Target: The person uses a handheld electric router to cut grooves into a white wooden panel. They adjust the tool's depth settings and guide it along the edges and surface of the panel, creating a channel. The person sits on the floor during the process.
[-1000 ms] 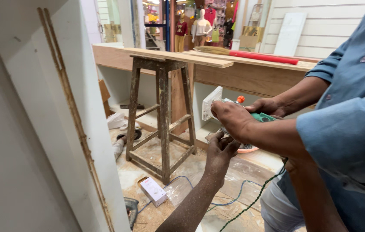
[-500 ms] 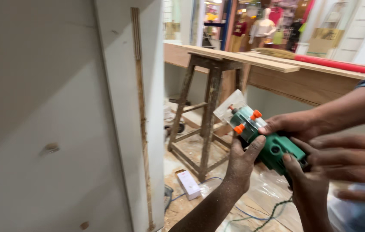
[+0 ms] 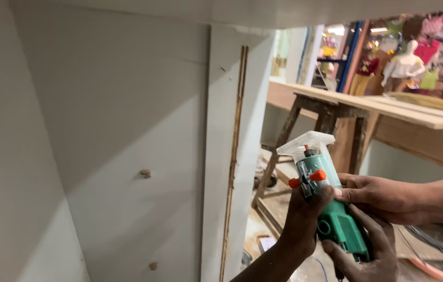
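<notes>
We hold a green trim router (image 3: pixel 331 209) with a clear base plate (image 3: pixel 305 144) and orange knobs (image 3: pixel 317 175), just right of the white panel's brown edge strip (image 3: pixel 233 156). Our left hand (image 3: pixel 305 214) is closed around its body from below. Our right hand (image 3: pixel 370 250) grips its lower end. Another person's hand (image 3: pixel 375 196) touches the router from the right. A wooden stool (image 3: pixel 312 130) stands behind it.
</notes>
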